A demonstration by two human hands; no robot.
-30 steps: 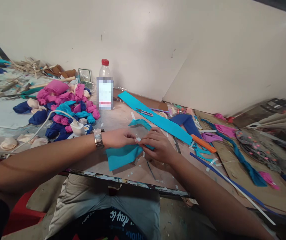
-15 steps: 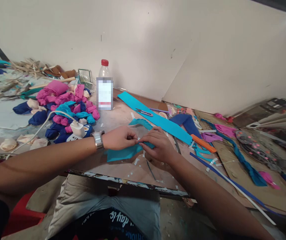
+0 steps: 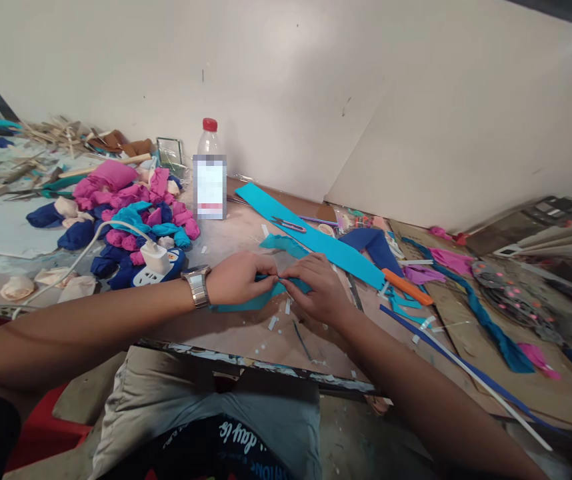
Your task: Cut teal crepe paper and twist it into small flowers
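My left hand (image 3: pixel 241 278), with a metal watch at the wrist, pinches a turquoise fabric strip (image 3: pixel 249 303) between thumb and fingers. My right hand (image 3: pixel 319 287) pinches the same strip, its fingertips touching those of my left hand. Part of the fabric hangs below my left hand, and the pinched spot is mostly hidden by the fingers. Just behind the hands lies another crumpled turquoise part (image 3: pixel 283 245); whether it joins the held strip is hidden. Farther back, small pink-handled snips (image 3: pixel 291 225) rest on a long flat turquoise strip (image 3: pixel 326 248).
Pink, blue and cream fabric bundles (image 3: pixel 121 193) and a white plug on a power strip (image 3: pixel 159 267) are at the left. A red-capped bottle (image 3: pixel 209 180) stands behind. On the right are an orange cutter (image 3: pixel 407 287) and a white stick (image 3: pixel 491 390).
My left hand has turned slightly and its fingers have closed in toward the right fingertips. The turquoise fabric below it has lifted and now shows less.
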